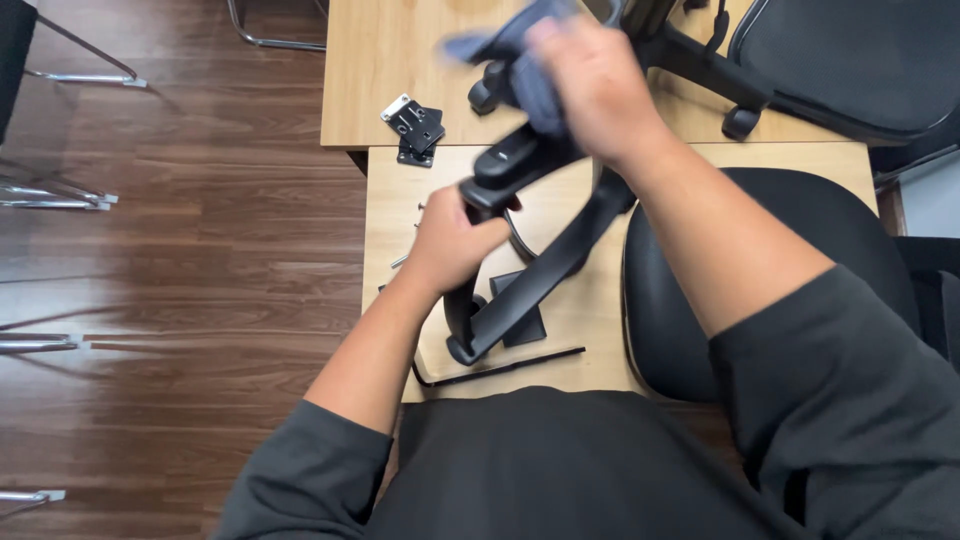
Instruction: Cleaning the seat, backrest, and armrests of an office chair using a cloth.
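Where the dark wood-plank floor (190, 250) fills the nine o'clock side of the view, a pale wooden table (395, 190) stands at the centre, with a second table of the same light grain (380, 70) butted against it at twelve o'clock. Chrome chair legs (60, 195) show on the floor at nine and ten o'clock.

On the nearer table, a black plastic chair armrest (530, 270) is held tilted, its padded top up at twelve o'clock and its curved foot down at six. The left hand (450, 245) is closed around the armrest's stem just below the pad, at nine o'clock from it. The right hand (595, 85) is above at twelve o'clock, closed on a blue-grey cloth (520, 60) pressed against the pad; it is blurred, so its fingers cannot be made out.

A round black seat cushion (790, 230) with a matte, smooth cover lies at three o'clock from the armrest, just beside it. Small black metal brackets (415, 128) sit at eleven o'clock on the seam of the two tables. A thin black strip (520, 365) lies at six o'clock beneath the armrest's foot. A black chair base with castors (700, 60) rests at one o'clock. Both forearms come out of dark grey sleeves (830, 390).
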